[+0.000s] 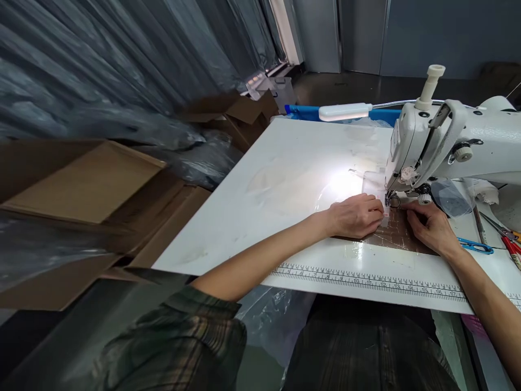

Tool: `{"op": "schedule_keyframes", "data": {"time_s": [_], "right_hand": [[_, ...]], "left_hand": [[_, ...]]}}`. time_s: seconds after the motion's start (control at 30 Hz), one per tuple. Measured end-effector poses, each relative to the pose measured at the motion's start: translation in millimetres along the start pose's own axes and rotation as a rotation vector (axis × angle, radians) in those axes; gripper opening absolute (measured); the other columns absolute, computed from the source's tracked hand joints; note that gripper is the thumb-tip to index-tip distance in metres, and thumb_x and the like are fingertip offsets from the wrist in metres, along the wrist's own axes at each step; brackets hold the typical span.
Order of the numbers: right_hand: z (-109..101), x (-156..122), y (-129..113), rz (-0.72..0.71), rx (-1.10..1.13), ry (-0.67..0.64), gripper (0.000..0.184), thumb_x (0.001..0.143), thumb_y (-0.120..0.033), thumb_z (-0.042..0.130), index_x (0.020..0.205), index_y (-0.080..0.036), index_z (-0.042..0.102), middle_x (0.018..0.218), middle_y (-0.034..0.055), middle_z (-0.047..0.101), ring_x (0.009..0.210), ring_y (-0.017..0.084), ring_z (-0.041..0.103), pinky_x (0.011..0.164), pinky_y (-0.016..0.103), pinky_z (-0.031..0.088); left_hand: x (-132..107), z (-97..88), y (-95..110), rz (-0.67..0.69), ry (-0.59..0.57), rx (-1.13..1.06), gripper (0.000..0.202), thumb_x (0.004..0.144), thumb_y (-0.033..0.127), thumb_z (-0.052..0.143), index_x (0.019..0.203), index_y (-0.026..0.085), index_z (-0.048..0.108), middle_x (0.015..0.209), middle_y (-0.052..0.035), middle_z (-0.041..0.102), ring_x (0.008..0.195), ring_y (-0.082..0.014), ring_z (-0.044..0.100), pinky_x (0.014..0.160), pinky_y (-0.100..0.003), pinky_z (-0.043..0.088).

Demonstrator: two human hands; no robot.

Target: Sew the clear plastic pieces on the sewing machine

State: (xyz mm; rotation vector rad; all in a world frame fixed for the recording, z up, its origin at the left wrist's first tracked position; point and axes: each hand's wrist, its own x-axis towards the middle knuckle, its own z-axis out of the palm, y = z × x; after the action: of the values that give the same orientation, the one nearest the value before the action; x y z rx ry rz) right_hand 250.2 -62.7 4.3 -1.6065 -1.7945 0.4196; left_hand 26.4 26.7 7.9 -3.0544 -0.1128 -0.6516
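The person sat at a white sewing machine (pixel 448 141), both hands down on a brown patterned piece (pixel 396 233) lying flat on the white table (pixel 285 179). The piece's far edge sat right under the presser foot (pixel 393 202), and the rest spread toward the person, stopping short of the printed ruler strip (pixel 366 278) along the table's near edge.

L hand (pixel 356 216) lay palm-down on the piece's left part, fingertips touching the material just beside the foot. It was pressing, not gripping. R hand (pixel 431 225) sat on the other side of the foot w/ fingers bent onto the piece; whether it pinched an edge or only pressed couldn't be told. The hands were apart, w/ the foot btwn them.

Progress, as a judgement: the piece was positioned and held at the needle, so the setup looked done. No finished stitch line could be made out (too small, w/ glare from the lamp (pixel 344 112)), so how much seam was sewn vs. left couldn't be told. W/ most of the piece on the near side of the foot, probably the bulk remained.

Blue-handled scissors (pixel 476 247) lay just right of the R wrist, untouched. Cardboard boxes (pixel 81 184) were stacked well off to the left.
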Motion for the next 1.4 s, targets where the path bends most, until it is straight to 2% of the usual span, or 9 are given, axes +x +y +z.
{"op": "schedule_keyframes", "data": {"time_s": [0.13, 0.3, 0.4, 0.6, 0.77, 1.0, 1.1, 1.27, 1.4], "right_hand": [[-3, 3, -2, 0.018, -0.02, -0.045, 0.035, 0.086, -0.031, 0.045, 0.092, -0.018, 0.076, 0.078, 0.0071, 0.065, 0.07, 0.02, 0.061, 0.068, 0.033, 0.052], [-19, 17, -7, 0.033, -0.085, -0.274, 0.028, 0.084, -0.027, 0.047, 0.088, -0.02, 0.074, 0.072, 0.0034, 0.067, 0.065, 0.019, 0.062, 0.061, 0.03, 0.049], [-23, 24, -11, -0.007, -0.128, -0.341, 0.025, 0.081, -0.021, 0.048, 0.086, -0.021, 0.072, 0.07, 0.0021, 0.068, 0.064, 0.019, 0.062, 0.062, 0.029, 0.048], [-7, 16, -8, -0.022, -0.091, -0.215, 0.028, 0.082, -0.022, 0.047, 0.09, -0.019, 0.074, 0.077, 0.0052, 0.07, 0.063, 0.019, 0.062, 0.063, 0.032, 0.049], [-2, 6, -3, -0.119, -0.003, -0.183, 0.027, 0.085, -0.026, 0.052, 0.1, -0.022, 0.075, 0.094, 0.0072, 0.074, 0.082, 0.022, 0.068, 0.075, 0.035, 0.054], [0, 8, 2, -0.041, -0.032, -0.088, 0.028, 0.084, -0.023, 0.05, 0.097, -0.021, 0.075, 0.098, 0.0081, 0.073, 0.089, 0.024, 0.069, 0.079, 0.037, 0.055], [0, 7, 1, -0.029, -0.043, -0.093, 0.028, 0.084, -0.024, 0.05, 0.096, -0.021, 0.076, 0.099, 0.0084, 0.073, 0.089, 0.024, 0.07, 0.078, 0.037, 0.055], [0, 5, -1, -0.006, -0.088, -0.127, 0.031, 0.088, -0.028, 0.049, 0.101, -0.02, 0.077, 0.097, 0.0094, 0.072, 0.076, 0.022, 0.068, 0.069, 0.036, 0.054], [1, 3, 1, -0.183, -0.129, -0.142, 0.037, 0.094, -0.029, 0.046, 0.116, -0.022, 0.075, 0.104, 0.0108, 0.07, 0.088, 0.023, 0.067, 0.077, 0.038, 0.056]], "left_hand": [[-5, -1.0, -1, 0.028, -0.004, -0.066, 0.022, 0.097, 0.017, 0.049, 0.098, 0.01, 0.07, 0.102, -0.0126, 0.073, 0.089, -0.0198, 0.066, 0.079, -0.035, 0.056], [-9, -0.4, -3, -0.045, -0.035, -0.153, 0.018, 0.093, 0.019, 0.055, 0.098, 0.015, 0.072, 0.102, -0.0095, 0.075, 0.087, -0.0187, 0.068, 0.08, -0.037, 0.056], [-10, 1.1, -5, -0.113, -0.014, -0.24, 0.017, 0.095, 0.021, 0.057, 0.102, 0.017, 0.073, 0.102, -0.0077, 0.076, 0.092, -0.0186, 0.069, 0.083, -0.037, 0.058], [-11, 5.8, -10, -0.203, 0.051, -0.426, 0.018, 0.099, 0.024, 0.059, 0.096, 0.017, 0.074, 0.1, -0.0067, 0.076, 0.095, -0.0146, 0.07, 0.084, -0.03, 0.06], [-10, 8.6, -7, -0.207, 0.139, -0.414, 0.019, 0.1, 0.023, 0.057, 0.095, 0.016, 0.073, 0.096, -0.0071, 0.075, 0.092, -0.0151, 0.07, 0.081, -0.03, 0.061], [-10, 13.9, 1, -0.108, 0.249, -0.057, 0.022, 0.101, 0.021, 0.053, 0.088, 0.018, 0.071, 0.097, -0.0067, 0.074, 0.082, -0.0139, 0.068, 0.07, -0.031, 0.055], [-10, 14.3, 1, -0.077, 0.223, -0.006, 0.023, 0.102, 0.02, 0.052, 0.089, 0.019, 0.071, 0.097, -0.0065, 0.074, 0.083, -0.0138, 0.067, 0.071, -0.031, 0.053], [-12, 15.1, -1, -0.094, 0.067, -0.067, 0.027, 0.104, 0.021, 0.047, 0.095, 0.02, 0.072, 0.1, -0.0054, 0.075, 0.085, -0.0142, 0.067, 0.076, -0.033, 0.054], [-10, 11.8, 0, -0.115, 0.006, -0.069, 0.03, 0.104, 0.022, 0.043, 0.096, 0.019, 0.072, 0.101, -0.0057, 0.076, 0.084, -0.0153, 0.066, 0.076, -0.034, 0.052]]}}
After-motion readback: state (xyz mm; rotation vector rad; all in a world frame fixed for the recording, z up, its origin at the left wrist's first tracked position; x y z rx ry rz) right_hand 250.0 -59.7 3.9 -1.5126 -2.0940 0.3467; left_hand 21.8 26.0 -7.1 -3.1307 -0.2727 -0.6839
